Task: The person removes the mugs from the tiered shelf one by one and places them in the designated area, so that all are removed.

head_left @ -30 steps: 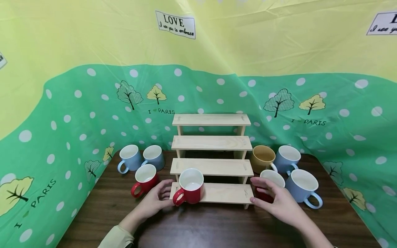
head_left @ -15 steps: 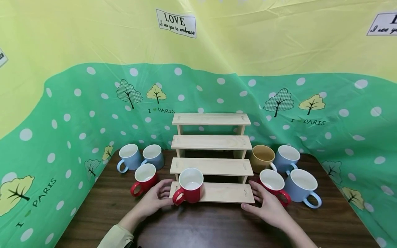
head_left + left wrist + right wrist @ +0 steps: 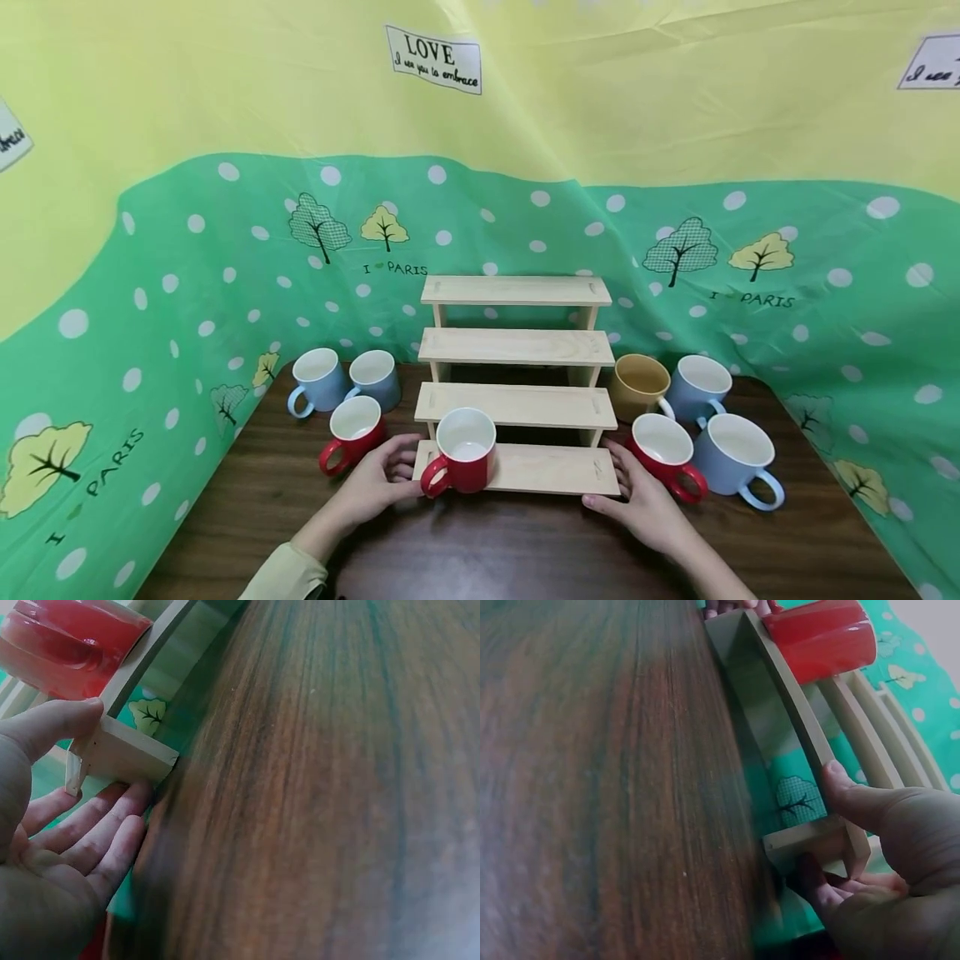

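A four-tier wooden display stand (image 3: 517, 405) stands in the middle of the table in the head view. At the left end of its lowest step, my left hand (image 3: 381, 477) holds on, thumb on the front edge and fingers by the side panel. The right hand (image 3: 637, 498) grips the opposite end of the same step; in the right wrist view its thumb (image 3: 844, 784) lies on the front edge and its fingers reach behind the side panel. A red mug (image 3: 467, 467) with a white inside sits upright on that step, beside my left hand, its handle toward the front left.
Left of the stand are two light blue mugs (image 3: 318, 385) and another red mug (image 3: 357, 433). On its right stand a tan mug (image 3: 628, 398), a red mug (image 3: 654, 450) and two blue mugs (image 3: 727, 467). A printed green and yellow cloth (image 3: 247, 200) hangs behind.
My right hand has moved left and closed round the right end of the lowest step, uncovering the red mug behind it. My left hand and the mug on the step stay put.
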The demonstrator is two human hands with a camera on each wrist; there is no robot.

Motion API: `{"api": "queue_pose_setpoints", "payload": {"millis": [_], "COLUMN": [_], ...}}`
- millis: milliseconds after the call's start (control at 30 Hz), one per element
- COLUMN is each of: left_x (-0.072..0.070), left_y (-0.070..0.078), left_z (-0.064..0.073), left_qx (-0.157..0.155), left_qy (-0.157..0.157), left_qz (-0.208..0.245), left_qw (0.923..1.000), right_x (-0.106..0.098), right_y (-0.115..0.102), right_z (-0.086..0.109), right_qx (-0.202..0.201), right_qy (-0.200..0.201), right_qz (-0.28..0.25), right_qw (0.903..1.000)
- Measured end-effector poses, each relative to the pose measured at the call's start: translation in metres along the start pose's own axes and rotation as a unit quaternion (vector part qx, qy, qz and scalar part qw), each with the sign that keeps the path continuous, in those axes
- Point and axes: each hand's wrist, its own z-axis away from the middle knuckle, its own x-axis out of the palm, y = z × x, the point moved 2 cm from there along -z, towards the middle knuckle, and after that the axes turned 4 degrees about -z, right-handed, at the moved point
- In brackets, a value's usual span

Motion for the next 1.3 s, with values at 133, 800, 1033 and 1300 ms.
{"api": "queue_pose_setpoints", "payload": {"millis": [133,800,1033,1300], "left_x": [0.000,-0.012,-0.004,0.018], "left_y": [0.008,0.072,0.095,0.103], "left_z": [-0.002,0.012,0.014,0.010], "left_qx": [0.025,0.145,0.163,0.142], "left_qy": [0.014,0.091,0.083,0.076], "left_qz": [-0.050,-0.134,-0.151,-0.183], "left_qw": [0.9983,0.9760,0.9715,0.9698], "right_x": [-0.002,0.000,0.001,-0.003], "right_y": [0.002,-0.002,-0.003,-0.005], "right_z": [0.002,0.000,0.000,0.002], "right_qx": [0.017,0.016,0.009,0.021], "right_qy": [-0.004,0.018,0.017,0.003], "right_qz": [-0.009,0.030,0.021,0.011], "right_qw": [0.9998,0.9993,0.9996,0.9997]}}
